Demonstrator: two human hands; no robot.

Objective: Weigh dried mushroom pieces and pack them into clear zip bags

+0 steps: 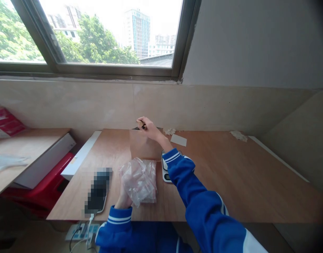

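My right hand (151, 130) reaches to the back of the table, above a brown paper-like bag or sheet (144, 149). Its fingers are closed on small brown pieces (141, 124), too small to tell their kind. Near the front edge, my left hand (125, 188) is mostly covered by a clear plastic bag (139, 179) that it holds. More flat clear plastic bags (150, 196) lie under and beside it. A white digital scale (166, 174) sits under my right forearm, which hides much of it.
To the left lies a phone (98, 191) with a cable plugged in. A white card (178, 140) and crumpled pale material (169, 131) lie near the wall. A power strip (82, 232) is below the table, and a red stool (43, 193) stands left.
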